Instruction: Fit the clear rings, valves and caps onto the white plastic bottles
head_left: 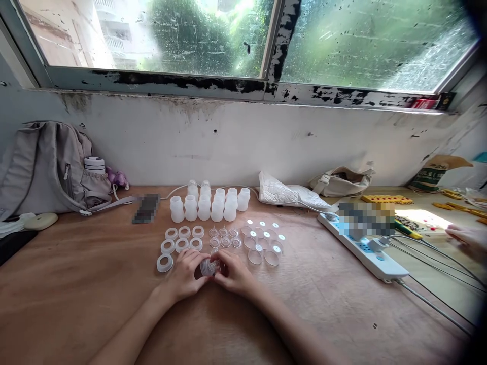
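My left hand is closed around a translucent ribbed plastic piece, round and tilted on its side. At the piece's right side, my right hand pinches it with bent fingers; a clear part between the hands is too small to make out. Just beyond stand several clear nipple-like pieces with round bases. Left of them lie several translucent plastic rings in rows. On the right are several clear round caps with white discs. Farther back stand several frosted white waisted bottles.
A phone and a grey backpack are at left. A white padded package and a beige bag stand by the wall. At right, a white power strip trails cables. Another person's hand shows at far right.
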Action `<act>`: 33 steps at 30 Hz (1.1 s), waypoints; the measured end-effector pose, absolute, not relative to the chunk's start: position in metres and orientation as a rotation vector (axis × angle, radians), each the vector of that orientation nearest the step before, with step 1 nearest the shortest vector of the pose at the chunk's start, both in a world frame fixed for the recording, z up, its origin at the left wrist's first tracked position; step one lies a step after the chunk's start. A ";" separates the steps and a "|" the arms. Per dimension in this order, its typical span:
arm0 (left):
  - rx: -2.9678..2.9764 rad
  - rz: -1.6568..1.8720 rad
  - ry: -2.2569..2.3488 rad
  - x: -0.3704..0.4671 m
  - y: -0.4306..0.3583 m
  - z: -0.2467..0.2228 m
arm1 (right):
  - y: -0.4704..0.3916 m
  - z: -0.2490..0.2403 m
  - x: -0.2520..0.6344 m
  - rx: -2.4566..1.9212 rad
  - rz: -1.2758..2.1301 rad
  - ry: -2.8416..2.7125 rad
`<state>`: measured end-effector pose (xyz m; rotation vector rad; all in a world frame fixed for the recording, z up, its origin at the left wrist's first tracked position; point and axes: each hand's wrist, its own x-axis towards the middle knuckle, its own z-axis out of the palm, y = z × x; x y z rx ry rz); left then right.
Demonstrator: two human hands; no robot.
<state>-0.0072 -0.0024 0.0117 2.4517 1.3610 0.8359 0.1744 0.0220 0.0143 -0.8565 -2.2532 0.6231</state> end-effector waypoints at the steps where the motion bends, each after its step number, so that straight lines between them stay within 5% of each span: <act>1: 2.457 0.819 1.373 -0.008 -0.002 0.013 | 0.021 0.016 0.175 -0.862 0.593 -2.256; 11: 2.480 0.707 1.726 -0.011 -0.005 0.023 | 0.030 0.009 0.179 -1.376 0.265 -2.029; 33: 2.278 0.456 2.154 -0.033 -0.004 0.026 | 0.036 0.008 0.182 -1.525 0.363 -2.132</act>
